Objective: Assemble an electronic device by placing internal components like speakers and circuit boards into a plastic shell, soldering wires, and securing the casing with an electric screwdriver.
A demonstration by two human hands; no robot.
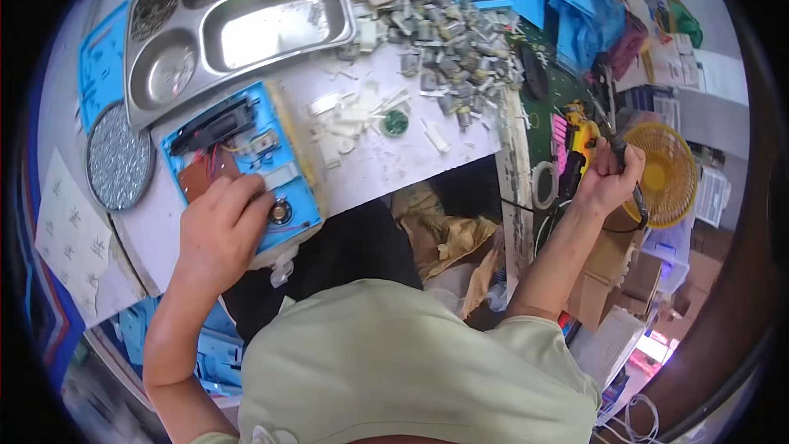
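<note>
A blue plastic casing (308, 205) lies on the left part of the table with its inside facing up. Inside it are a black long part (215, 125), a brown circuit board (196, 178), thin red wires and a small round speaker (281, 211). My left hand (220, 226) is closed over the near side of the casing, fingers bent down onto the board and wires; the fingertips are partly hidden. Out to the right, my right hand (610, 178) is wrapped round the black handle of a soldering iron (618, 146), its thin tip pointing up and away.
Beyond the casing stands a metal compartment tray (355, 29) with small metal parts; a round dish of screws (119, 156) sits left. Small motors (460, 66) are heaped at the back, near white plastic pieces (353, 119). A yellow basket (662, 173) and tape roll (544, 185) are right.
</note>
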